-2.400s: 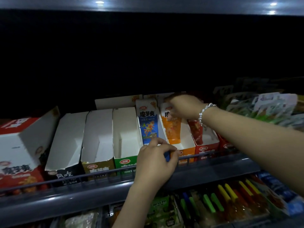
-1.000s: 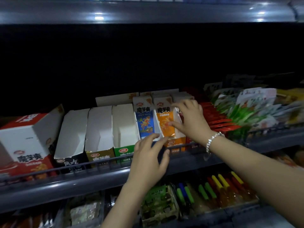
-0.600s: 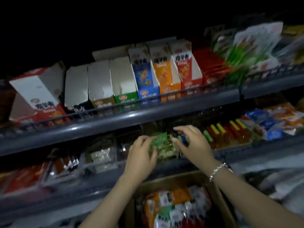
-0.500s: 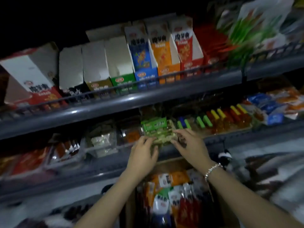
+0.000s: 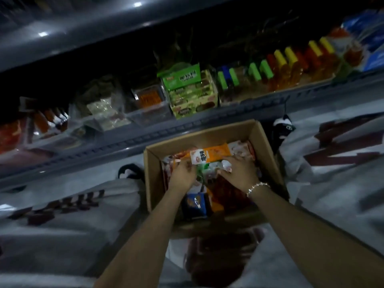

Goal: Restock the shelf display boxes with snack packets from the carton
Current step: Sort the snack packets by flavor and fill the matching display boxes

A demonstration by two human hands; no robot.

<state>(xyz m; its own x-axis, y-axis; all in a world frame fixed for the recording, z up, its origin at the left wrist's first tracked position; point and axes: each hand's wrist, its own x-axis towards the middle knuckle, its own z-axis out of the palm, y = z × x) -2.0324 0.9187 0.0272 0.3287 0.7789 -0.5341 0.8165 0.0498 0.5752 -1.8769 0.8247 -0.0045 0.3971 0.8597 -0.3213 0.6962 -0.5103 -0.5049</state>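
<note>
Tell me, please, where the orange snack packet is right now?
In the head view the orange packet lies on top of the packets at the far end of the carton, just beyond both hands, below the shelf.

- Carton: brown cardboard, open-topped, on the floor below the shelf.
- Snack packets: mixed orange, red, blue, heaped inside the carton.
- Left hand: in the carton, fingers curled on packets.
- Right hand: in the carton, fingers on packets; bracelet at the wrist.
- Green display box: on the shelf above.
</note>
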